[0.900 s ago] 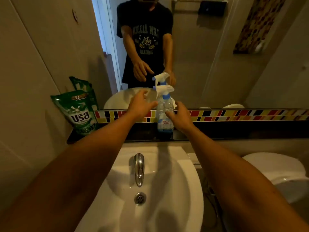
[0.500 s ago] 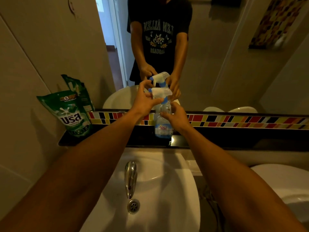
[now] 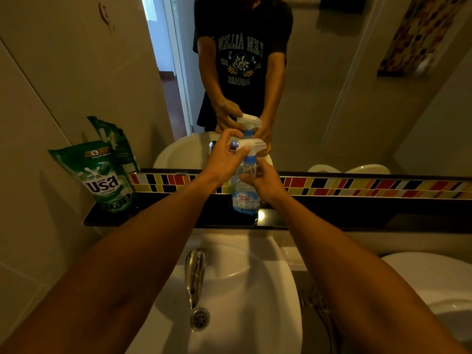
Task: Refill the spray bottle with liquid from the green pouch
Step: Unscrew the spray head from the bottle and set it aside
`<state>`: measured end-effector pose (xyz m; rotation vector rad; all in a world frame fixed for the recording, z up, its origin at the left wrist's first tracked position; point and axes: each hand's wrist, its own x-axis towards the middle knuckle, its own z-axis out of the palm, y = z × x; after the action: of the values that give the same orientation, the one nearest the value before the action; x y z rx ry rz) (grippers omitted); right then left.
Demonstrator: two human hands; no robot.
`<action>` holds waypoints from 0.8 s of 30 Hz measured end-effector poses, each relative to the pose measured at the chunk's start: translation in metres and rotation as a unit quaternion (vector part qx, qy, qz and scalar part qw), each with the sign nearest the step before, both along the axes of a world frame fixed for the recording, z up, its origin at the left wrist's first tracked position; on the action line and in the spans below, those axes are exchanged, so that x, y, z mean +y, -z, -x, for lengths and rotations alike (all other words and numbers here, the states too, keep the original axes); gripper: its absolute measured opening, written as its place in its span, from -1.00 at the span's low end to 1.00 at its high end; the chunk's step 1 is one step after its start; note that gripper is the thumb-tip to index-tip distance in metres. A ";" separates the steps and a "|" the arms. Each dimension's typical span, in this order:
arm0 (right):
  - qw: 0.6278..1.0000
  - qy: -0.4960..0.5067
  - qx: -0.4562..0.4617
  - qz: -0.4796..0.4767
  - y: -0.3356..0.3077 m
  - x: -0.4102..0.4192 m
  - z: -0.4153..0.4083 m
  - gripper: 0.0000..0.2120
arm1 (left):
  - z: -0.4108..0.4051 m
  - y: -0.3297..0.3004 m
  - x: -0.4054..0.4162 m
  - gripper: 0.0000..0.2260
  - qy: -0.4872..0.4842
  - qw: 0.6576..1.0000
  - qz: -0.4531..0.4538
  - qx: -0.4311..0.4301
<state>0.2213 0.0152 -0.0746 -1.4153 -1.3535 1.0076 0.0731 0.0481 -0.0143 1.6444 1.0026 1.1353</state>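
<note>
A clear spray bottle (image 3: 244,198) with a white trigger head and a blue collar stands upright on the black ledge (image 3: 158,218) under the mirror. My left hand (image 3: 224,159) is closed around the white trigger head at the nozzle side. My right hand (image 3: 265,181) grips the bottle's neck and upper body from the right. The green pouch (image 3: 102,175) leans against the wall at the ledge's left end, well left of both hands and untouched.
A white basin (image 3: 255,290) with a chrome tap (image 3: 195,274) lies directly below the ledge. A white toilet (image 3: 434,284) is at the lower right. The mirror (image 3: 332,85) reflects a person in a dark shirt. A coloured tile strip (image 3: 370,187) runs behind the ledge.
Both hands reached the bottle and closed on it: the left onto the trigger head, the right onto the neck. The camera moved closer and tilted.
</note>
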 end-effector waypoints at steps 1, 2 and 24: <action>1.000 0.002 0.000 -0.001 -0.001 0.000 0.000 -0.50 | -0.002 -0.002 0.000 -0.71 -0.013 1.000 -0.005 0.005; 1.000 0.004 0.000 -0.002 -0.002 0.000 -0.001 -0.50 | -0.004 -0.004 0.000 -0.72 -0.023 1.000 -0.010 0.008; 0.997 0.028 -0.067 -0.005 -0.039 -0.034 -0.024 -0.57 | 0.044 -0.116 0.011 -0.78 -0.075 0.993 -0.072 -0.052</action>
<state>0.2455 -0.0186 -0.0361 -1.5289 -1.4043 0.8816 0.0294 0.0587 0.1018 1.6245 1.0100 1.4066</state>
